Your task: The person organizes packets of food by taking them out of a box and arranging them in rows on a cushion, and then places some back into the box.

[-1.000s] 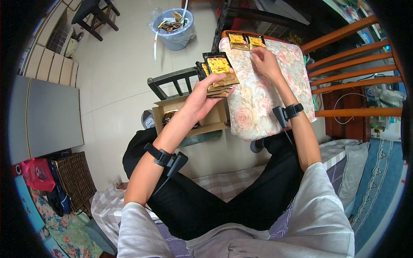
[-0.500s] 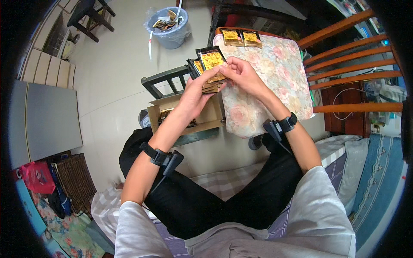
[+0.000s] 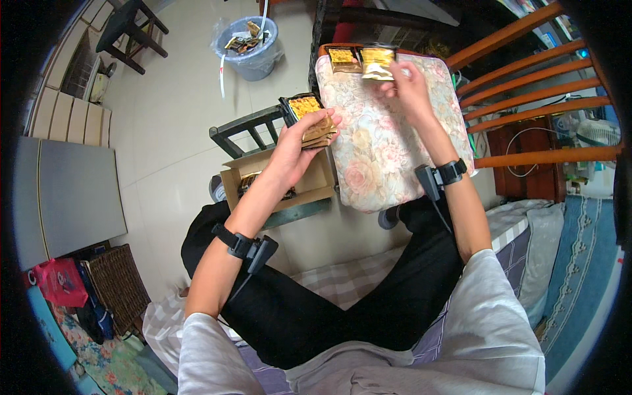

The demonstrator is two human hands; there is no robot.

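A stack of black-and-gold sachets (image 3: 318, 131) is gripped in my left hand (image 3: 291, 146), thumb on top, above the near left edge of the chair's floral seat cushion (image 3: 372, 158). My right hand (image 3: 409, 89) is stretched to the far part of the cushion. Its fingers pinch the near right corner of a single sachet (image 3: 378, 59), both slightly blurred. Left of that one, another sachet (image 3: 343, 63) lies flat at the cushion's far edge. Whether something lies under the pinched sachet is hidden.
An open cardboard box (image 3: 316, 184) with dark packets stands on a small green stool (image 3: 299, 214) below my left forearm. A lined bin (image 3: 253, 62) holding wrappers is on the floor beyond. Wooden chair slats (image 3: 533, 108) rise on the right; a black stool (image 3: 131, 33) stands far left.
My right hand has left the stack and moved far and right with one sachet, now at the cushion's far edge. My left hand keeps the rest. The view has shifted slightly.
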